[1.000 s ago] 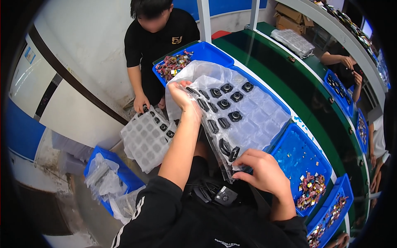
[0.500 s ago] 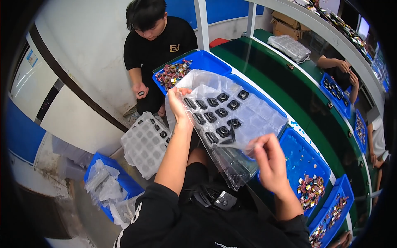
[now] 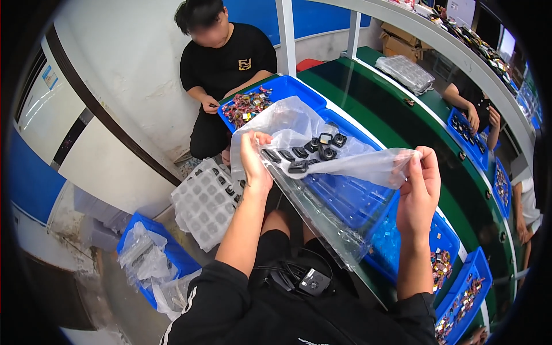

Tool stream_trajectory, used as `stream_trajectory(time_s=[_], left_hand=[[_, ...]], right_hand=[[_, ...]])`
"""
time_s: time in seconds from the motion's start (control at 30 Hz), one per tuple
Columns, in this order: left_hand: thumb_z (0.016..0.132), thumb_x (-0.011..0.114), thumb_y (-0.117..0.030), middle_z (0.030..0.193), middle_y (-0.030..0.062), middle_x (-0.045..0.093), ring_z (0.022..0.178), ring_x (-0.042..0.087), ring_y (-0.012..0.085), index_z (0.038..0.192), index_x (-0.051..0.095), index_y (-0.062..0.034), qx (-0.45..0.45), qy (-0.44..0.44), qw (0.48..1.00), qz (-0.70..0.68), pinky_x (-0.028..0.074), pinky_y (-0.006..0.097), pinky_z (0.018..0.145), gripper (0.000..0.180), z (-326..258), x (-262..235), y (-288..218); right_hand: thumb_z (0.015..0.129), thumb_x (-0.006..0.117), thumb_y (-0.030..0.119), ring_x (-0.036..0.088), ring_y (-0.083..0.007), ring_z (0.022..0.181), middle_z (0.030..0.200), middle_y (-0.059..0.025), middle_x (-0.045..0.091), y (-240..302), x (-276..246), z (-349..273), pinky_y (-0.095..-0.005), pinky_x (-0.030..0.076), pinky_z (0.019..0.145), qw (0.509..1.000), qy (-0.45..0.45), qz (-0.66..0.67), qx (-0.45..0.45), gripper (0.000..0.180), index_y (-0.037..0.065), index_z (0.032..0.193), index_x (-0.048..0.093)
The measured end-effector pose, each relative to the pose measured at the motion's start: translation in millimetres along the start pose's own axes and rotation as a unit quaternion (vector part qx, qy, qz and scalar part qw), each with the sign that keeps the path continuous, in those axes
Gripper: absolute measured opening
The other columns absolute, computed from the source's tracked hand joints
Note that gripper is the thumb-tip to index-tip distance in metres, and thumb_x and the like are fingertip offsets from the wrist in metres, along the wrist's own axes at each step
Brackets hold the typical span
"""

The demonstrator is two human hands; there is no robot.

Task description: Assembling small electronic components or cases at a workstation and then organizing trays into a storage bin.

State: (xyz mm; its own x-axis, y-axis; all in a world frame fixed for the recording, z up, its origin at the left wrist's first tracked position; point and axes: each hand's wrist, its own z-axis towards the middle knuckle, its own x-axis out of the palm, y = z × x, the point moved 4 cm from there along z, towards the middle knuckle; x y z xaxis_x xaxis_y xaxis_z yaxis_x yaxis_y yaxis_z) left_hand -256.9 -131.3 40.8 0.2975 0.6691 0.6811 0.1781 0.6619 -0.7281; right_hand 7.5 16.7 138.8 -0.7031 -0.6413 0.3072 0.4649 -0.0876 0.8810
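From the head view, my left hand point(image 3: 255, 167) pinches one edge of the clear plastic bag point(image 3: 322, 172) and my right hand point(image 3: 418, 192) pinches the opposite edge, so it hangs stretched between them above the blue bin point(image 3: 345, 201), small black parts point(image 3: 305, 156) gathered near my left hand.

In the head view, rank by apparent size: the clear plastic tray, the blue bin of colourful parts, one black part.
1. Clear plastic tray, though nearness inflates it
2. Blue bin of colourful parts
3. Black part
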Motion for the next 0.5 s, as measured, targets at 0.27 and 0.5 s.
stream_trajectory(time_s=[0.27, 0.5], left_hand=[[0.096, 0.04, -0.031, 0.069, 0.0036, 0.045, 0.077, 0.047, 0.0187, 0.068, 0.04, -0.0102, 0.043, 0.056, 0.994, 0.086, 0.038, 0.035, 0.087, 0.034, -10, 34, -24], [0.097, 0.039, -0.034, 0.064, 0.0027, 0.04, 0.069, 0.044, 0.0166, 0.065, 0.039, -0.0102, 0.031, 0.069, 0.994, 0.074, 0.037, 0.032, 0.074, 0.04, -16, 29, -29]], right_hand=[[0.101, 0.047, 0.016, 0.057, -0.0088, 0.078, 0.089, -0.0038, 0.06, 45, 18, 44, -0.0231, 0.047, 0.069, 0.994, 0.026, -0.018, -0.104, 0.011, 0.006, 0.105, 0.049], [0.1, 0.049, 0.018, 0.047, -0.004, 0.074, 0.082, 0.0033, 0.052, 40, 15, 104, -0.0191, 0.037, 0.066, 0.985, 0.001, -0.071, -0.16, 0.014, 0.006, 0.101, 0.055]])
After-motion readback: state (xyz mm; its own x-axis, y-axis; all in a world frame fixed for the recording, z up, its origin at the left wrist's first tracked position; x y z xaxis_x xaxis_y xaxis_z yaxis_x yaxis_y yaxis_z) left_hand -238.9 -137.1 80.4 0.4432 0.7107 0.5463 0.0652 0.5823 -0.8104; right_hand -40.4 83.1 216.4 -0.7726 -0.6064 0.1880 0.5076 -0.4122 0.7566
